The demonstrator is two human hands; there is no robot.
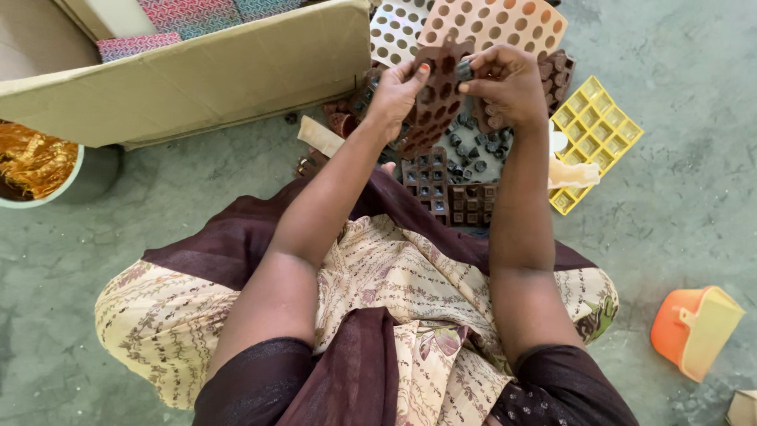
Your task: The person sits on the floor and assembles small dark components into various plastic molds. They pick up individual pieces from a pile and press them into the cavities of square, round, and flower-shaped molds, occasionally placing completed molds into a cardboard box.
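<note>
I sit on the floor with a brown flexible mould (435, 99) lifted in front of me. My left hand (397, 91) grips its left edge. My right hand (505, 83) is at its right edge, with a small dark chocolate piece (465, 69) pinched in the fingertips. Below the hands a tray (505, 162) holds several loose dark pieces. Two more brown square-cell moulds (449, 193) lie near my lap.
A yellow grid mould (595, 130) lies to the right, orange and white round-cell moulds (505, 20) at the back. A cardboard box (197, 79) stands at left, next to a bowl of gold foil (31, 162). An orange and yellow scoop (694, 331) is at lower right.
</note>
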